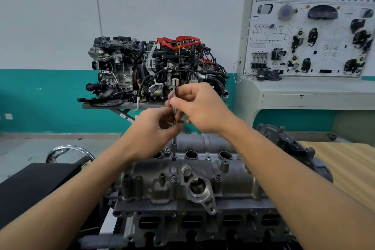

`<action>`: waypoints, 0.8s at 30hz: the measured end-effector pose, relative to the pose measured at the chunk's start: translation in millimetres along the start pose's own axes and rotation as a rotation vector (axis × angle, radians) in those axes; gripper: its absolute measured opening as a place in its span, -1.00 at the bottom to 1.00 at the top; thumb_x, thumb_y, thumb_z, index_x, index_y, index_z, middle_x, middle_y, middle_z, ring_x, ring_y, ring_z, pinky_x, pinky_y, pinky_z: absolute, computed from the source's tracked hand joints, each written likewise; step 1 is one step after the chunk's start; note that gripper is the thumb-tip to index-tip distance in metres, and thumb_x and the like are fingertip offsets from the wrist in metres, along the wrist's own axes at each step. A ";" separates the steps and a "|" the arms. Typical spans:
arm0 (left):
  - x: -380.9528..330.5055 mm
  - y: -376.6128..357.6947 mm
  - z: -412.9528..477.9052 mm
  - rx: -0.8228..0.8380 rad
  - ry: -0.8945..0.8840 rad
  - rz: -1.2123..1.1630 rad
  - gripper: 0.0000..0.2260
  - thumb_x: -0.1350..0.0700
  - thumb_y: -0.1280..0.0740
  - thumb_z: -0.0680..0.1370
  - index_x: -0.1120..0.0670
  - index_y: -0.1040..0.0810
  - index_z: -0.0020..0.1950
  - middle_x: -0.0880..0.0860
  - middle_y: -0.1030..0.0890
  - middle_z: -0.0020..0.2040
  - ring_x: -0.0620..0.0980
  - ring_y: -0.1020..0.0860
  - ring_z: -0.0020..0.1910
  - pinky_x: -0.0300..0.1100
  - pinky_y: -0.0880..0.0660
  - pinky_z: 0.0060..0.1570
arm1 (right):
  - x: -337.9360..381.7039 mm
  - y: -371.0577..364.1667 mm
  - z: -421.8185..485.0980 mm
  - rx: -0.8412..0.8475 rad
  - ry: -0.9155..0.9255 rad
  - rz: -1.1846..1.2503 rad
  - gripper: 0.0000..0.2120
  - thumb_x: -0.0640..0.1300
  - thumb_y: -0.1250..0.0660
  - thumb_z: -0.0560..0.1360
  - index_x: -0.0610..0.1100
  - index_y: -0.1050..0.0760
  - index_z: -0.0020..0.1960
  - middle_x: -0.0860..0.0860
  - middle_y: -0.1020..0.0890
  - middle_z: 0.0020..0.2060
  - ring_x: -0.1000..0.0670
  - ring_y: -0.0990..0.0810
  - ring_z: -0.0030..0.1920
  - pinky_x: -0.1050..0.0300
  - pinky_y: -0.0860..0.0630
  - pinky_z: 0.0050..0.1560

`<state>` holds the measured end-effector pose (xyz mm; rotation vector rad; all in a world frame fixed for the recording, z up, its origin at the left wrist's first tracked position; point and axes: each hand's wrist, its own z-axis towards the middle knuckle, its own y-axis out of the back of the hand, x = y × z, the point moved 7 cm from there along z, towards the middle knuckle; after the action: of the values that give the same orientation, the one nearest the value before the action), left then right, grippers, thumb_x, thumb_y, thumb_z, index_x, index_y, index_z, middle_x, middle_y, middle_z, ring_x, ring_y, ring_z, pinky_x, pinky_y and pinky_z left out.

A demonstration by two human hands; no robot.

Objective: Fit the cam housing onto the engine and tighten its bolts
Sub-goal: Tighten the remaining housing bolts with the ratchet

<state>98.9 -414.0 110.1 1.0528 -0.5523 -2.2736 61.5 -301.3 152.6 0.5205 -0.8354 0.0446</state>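
Above cam housing (233, 176), left hand (150, 130), right hand (200, 107) pinch driver (174, 87) (seated, probably).

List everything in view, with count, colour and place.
cam housing: 1, grey, on the engine, centre
engine: 1, grey, bottom centre
socket bar: 1, silver, upright, tip down on the housing
display engines: 2, grey and black, one with red parts, back stand
training board: 1, white, back right
tabletop: 1, wood-coloured, right
block: 1, black, left
left hand: 1, pinches the bar low
right hand: 1, grips the bar higher
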 end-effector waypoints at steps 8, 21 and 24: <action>6.7 1.8 1.1 -0.069 0.040 -0.104 -0.85 0.22 -0.42 0.57 -0.03 -0.69 -0.09 -0.10 -0.74 -0.19 -0.16 -0.70 -0.21 -0.31 -0.61 -0.16 | -5.6 -3.7 0.0 0.032 -0.051 0.053 -0.82 -0.12 -0.46 0.51 -0.19 -0.58 0.04 -0.10 -0.69 -0.08 0.06 -0.62 -0.36 0.24 -0.52 -0.42; 2.1 -0.7 4.9 0.058 0.071 -0.093 -0.82 0.30 -0.38 0.57 0.04 -0.68 -0.05 -0.02 -0.75 -0.11 -0.02 -0.71 -0.08 -0.11 -0.63 0.01 | 0.1 -4.0 0.3 0.046 -0.023 0.098 -0.91 -0.25 -0.37 0.56 -0.24 -0.60 0.04 -0.17 -0.70 -0.10 0.04 -0.57 -0.42 0.30 -0.46 -0.46; 3.4 -0.3 6.1 0.043 0.087 0.020 -0.97 0.15 -0.44 0.55 0.02 -0.65 -0.07 -0.07 -0.71 -0.23 -0.10 -0.65 -0.25 -0.10 -0.58 -0.14 | 0.5 -0.2 -0.1 -0.069 0.019 -0.025 -0.84 -0.20 -0.46 0.50 -0.17 -0.53 -0.21 -0.26 -0.66 -0.28 -0.10 -0.57 -0.42 0.08 -0.53 -0.39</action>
<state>92.2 -415.2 111.8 1.1558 -0.5757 -2.1965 62.0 -301.5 152.8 0.4650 -0.8087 -0.0020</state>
